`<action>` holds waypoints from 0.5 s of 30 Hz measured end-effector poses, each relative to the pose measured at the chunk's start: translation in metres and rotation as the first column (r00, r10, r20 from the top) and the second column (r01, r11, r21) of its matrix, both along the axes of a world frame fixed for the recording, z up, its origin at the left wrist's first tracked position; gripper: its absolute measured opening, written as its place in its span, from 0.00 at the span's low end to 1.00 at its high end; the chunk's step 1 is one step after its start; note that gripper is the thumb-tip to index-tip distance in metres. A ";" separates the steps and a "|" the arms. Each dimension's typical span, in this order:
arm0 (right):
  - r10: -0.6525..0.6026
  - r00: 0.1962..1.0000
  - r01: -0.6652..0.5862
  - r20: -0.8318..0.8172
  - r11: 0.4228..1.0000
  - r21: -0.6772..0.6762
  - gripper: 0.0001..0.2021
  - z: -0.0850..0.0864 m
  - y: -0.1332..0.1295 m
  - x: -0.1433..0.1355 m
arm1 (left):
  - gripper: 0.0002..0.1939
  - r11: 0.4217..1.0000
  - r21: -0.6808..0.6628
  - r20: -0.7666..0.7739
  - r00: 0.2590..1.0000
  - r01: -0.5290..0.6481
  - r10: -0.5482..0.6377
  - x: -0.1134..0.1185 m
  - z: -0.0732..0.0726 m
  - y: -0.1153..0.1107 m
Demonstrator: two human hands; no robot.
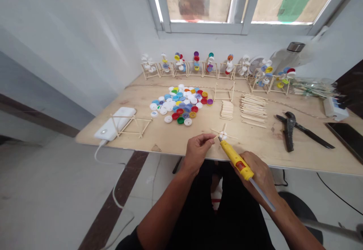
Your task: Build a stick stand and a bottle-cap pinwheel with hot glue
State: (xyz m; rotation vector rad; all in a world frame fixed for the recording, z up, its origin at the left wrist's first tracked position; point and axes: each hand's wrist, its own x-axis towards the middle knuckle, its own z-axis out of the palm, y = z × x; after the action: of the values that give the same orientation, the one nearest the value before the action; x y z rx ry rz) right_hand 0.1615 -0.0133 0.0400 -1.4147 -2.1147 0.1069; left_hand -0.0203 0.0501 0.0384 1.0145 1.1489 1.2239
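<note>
My right hand (pixel 256 172) is wrapped round a yellow glue gun (pixel 234 155) with a clear glue stick (pixel 262 194) sticking out of its back end. The gun's nozzle points at a white bottle cap (pixel 223 135) near the table's front edge. Thin wooden sticks (pixel 225 127) fan out from this cap like spokes. Just left of the nozzle, my left hand (pixel 198 148) is closed in a pinch on a short wooden stick (pixel 216 137) by the cap. Whether that stick touches the cap I cannot tell.
Behind lie a heap of coloured bottle caps (pixel 181 104), stick piles (pixel 253 108) and a stick frame (pixel 224 92). Cap wheels on frames (pixel 196 67) line the wall. Pliers (pixel 289 129) and a phone (pixel 346 138) lie right; a white power bank (pixel 115 123) and another frame (pixel 134 126), left.
</note>
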 end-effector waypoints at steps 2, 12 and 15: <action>0.008 1.000 -0.008 -0.003 1.000 -0.006 0.02 0.000 -0.001 0.000 | 0.08 1.000 0.008 -0.005 1.000 -0.008 0.009 0.000 0.000 0.000; -0.092 0.993 0.095 -0.077 0.995 0.038 0.07 0.013 0.003 0.025 | 0.09 0.990 0.140 -0.128 0.992 0.019 -0.001 -0.003 -0.013 0.006; -0.223 0.971 0.228 -0.089 0.972 0.052 0.09 0.015 0.005 0.042 | 0.09 0.970 0.237 -0.265 0.964 0.054 0.011 -0.005 -0.017 0.009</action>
State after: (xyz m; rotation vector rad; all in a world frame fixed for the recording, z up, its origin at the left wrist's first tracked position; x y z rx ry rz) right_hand 0.2034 -0.0083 0.0550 -1.5745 -1.8608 0.0101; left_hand -0.0253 0.0596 0.0214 1.4061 1.2075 1.2590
